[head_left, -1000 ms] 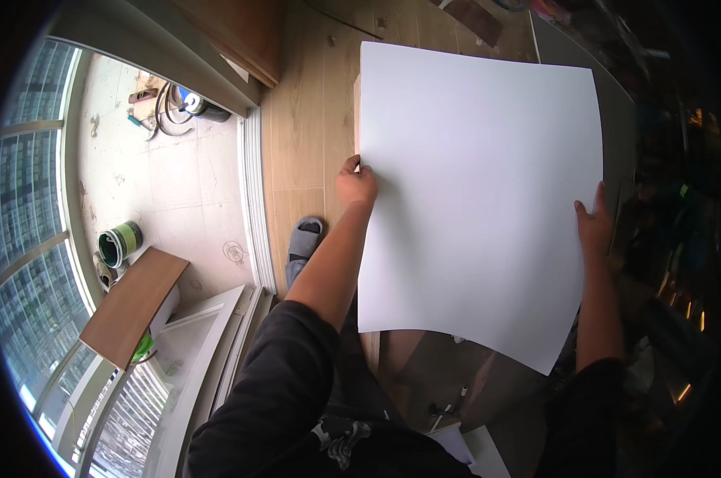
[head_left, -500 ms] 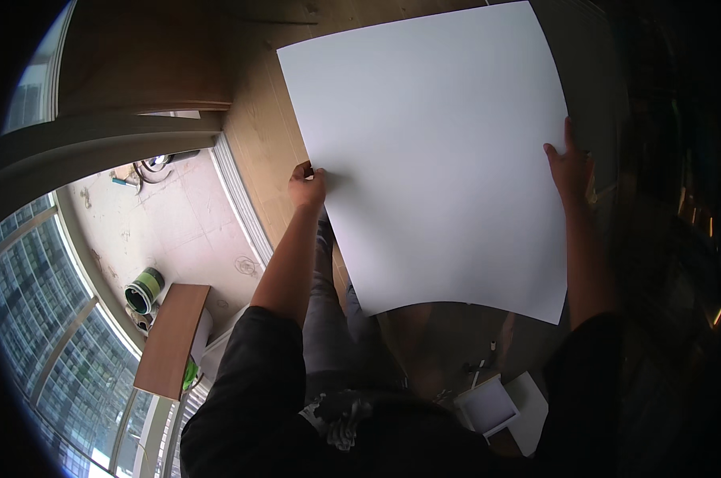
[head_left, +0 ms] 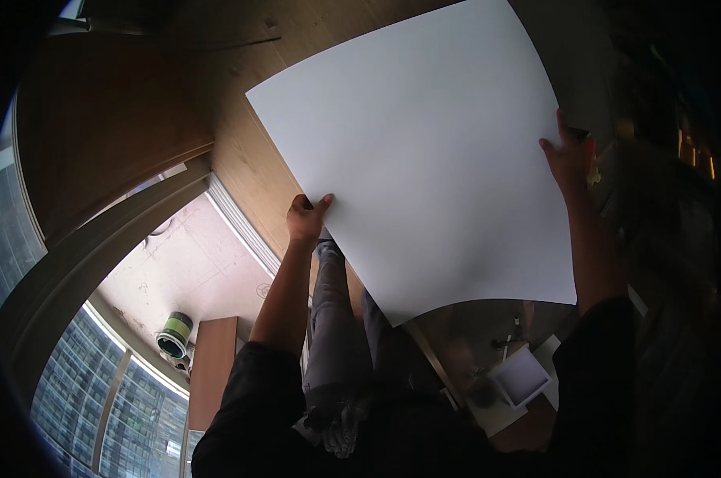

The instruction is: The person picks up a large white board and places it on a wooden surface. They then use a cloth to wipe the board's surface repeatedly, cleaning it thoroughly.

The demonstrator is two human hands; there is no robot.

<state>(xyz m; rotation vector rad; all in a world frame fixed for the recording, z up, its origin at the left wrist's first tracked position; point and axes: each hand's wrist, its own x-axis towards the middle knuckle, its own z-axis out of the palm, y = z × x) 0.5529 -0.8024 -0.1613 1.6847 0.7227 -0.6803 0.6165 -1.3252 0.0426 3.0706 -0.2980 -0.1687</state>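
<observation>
Between my hands is a large white sheet [head_left: 424, 167], blank on the side facing me and slightly bowed, like stiff paper or thin board. My left hand [head_left: 307, 217] pinches its left edge, thumb on top and the other fingers curled behind. On the right edge, my right hand [head_left: 569, 162] grips with the thumb over the face and one finger stretched along the rim; its remaining fingers are hidden behind. The sheet is tilted, its lower edge curving up above my legs.
A wooden floor [head_left: 241, 163] runs beneath. At lower right sits a white square tray or frame [head_left: 521, 376] with a thin white cable [head_left: 510, 338]. To the left, past a door track [head_left: 245, 219], are a green bucket [head_left: 174, 333], a brown board [head_left: 215, 370] and tall windows.
The sheet has turned anticlockwise, its upper left corner moving down and left. My left hand has lowered slightly. My view has turned too, so the balcony things sit lower and further right.
</observation>
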